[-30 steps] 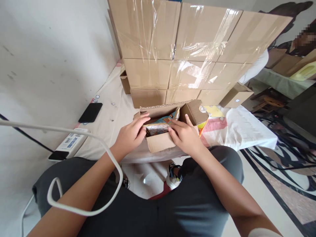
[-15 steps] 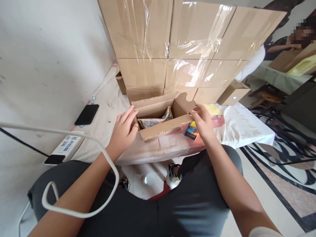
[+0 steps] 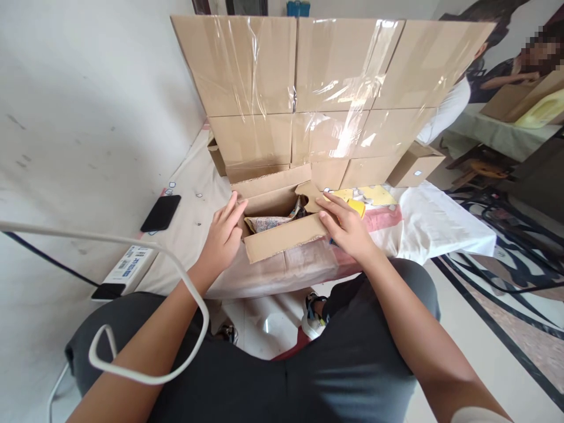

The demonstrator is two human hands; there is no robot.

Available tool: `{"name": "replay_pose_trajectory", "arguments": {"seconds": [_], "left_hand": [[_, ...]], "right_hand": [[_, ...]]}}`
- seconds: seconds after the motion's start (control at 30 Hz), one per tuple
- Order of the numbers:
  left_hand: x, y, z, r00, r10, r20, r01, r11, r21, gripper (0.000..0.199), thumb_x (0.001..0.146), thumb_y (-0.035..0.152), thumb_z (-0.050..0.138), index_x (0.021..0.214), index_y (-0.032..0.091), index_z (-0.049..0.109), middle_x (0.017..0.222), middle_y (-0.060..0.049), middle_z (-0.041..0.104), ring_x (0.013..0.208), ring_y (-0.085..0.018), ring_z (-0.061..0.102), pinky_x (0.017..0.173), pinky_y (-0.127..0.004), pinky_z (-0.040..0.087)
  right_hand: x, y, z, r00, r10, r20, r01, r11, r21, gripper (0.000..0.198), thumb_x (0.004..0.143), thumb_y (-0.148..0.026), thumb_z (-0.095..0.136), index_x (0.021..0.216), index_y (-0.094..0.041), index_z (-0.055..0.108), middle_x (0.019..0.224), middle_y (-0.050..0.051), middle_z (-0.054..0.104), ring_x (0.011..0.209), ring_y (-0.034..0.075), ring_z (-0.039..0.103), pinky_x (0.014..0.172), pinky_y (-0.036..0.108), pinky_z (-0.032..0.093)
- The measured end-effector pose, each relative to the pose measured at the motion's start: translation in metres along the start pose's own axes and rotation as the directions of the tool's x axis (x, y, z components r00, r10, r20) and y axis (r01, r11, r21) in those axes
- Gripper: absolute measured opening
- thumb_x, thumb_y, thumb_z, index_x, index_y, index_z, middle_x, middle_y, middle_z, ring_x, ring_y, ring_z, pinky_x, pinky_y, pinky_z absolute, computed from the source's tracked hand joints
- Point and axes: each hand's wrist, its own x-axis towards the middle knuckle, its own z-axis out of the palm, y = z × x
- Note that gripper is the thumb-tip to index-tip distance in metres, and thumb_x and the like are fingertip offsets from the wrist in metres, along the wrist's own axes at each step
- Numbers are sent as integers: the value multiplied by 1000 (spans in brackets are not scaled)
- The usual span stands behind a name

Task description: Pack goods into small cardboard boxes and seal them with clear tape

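A small open cardboard box (image 3: 286, 237) sits on the cloth-covered table, its long flaps standing out front and back. Inside lies a crinkled, patterned packet (image 3: 269, 223), partly hidden by the front flap. My left hand (image 3: 222, 234) rests against the box's left end, fingers stretched and apart. With fingers spread, my right hand (image 3: 348, 228) lies on the right end flap (image 3: 309, 194), which is folded partway inward over the opening. Just beyond the right hand is a yellow object (image 3: 356, 207), partly covered.
Behind the box rises a wall of plastic-wrapped cartons (image 3: 335, 67). A black phone (image 3: 161, 212) and a white power bank-like box (image 3: 130, 265) lie left. A white cable (image 3: 176, 258) loops before my left arm. Another person (image 3: 511, 76) sits far right.
My right hand has moved left and pushed the box's right end flap inward. The left hand stays at the left end. My view has tipped up slightly.
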Motion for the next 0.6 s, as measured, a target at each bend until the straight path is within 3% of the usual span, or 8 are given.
{"name": "replay_pose_trajectory", "arguments": {"seconds": [0.1, 0.23, 0.4, 0.5, 0.6], "left_hand": [[-1, -1, 3, 1000, -25, 5, 26, 999, -40, 65, 100, 17, 31, 164, 28, 33, 176, -5, 19, 160, -29, 24, 129, -58, 28], [-5, -2, 4, 987, -8, -163, 5, 1000, -21, 62, 103, 31, 44, 163, 27, 30, 174, -11, 23, 161, -31, 21, 130, -60, 26], [-8, 8, -6, 930, 187, -316, -163, 981, 101, 61, 100, 37, 51, 157, 25, 35, 169, -13, 25, 155, -36, 34, 120, -55, 45], [-9, 15, -9, 896, 335, -290, -303, 941, 151, 58, 100, 37, 51, 155, 27, 34, 166, -11, 27, 152, -37, 38, 123, -57, 41], [-8, 16, -8, 873, 411, -262, -401, 911, 93, 56, 100, 33, 50, 154, 29, 35, 165, -12, 27, 153, -35, 38, 125, -58, 39]], "right_hand": [[-2, -4, 3, 994, 23, 105, -18, 999, -44, 53, 104, -54, 48, 141, -20, 66, 155, 15, 54, 150, 32, 46, 125, 55, 40], [-6, -8, 7, 993, 34, 115, -29, 998, -51, 55, 104, -55, 46, 143, -20, 64, 157, 16, 51, 150, 33, 46, 123, 54, 43], [-7, -8, 7, 991, 40, 125, -36, 999, -39, 54, 105, -54, 47, 144, -20, 63, 156, 16, 52, 150, 33, 46, 123, 56, 42], [-7, -7, 7, 989, 54, 135, -49, 998, -41, 55, 104, -53, 48, 145, -19, 62, 159, 16, 50, 150, 33, 46, 124, 56, 39], [-7, -8, 7, 987, 71, 146, -65, 997, -46, 57, 104, -53, 49, 147, -18, 62, 160, 16, 48, 151, 33, 45, 126, 56, 37]]}}
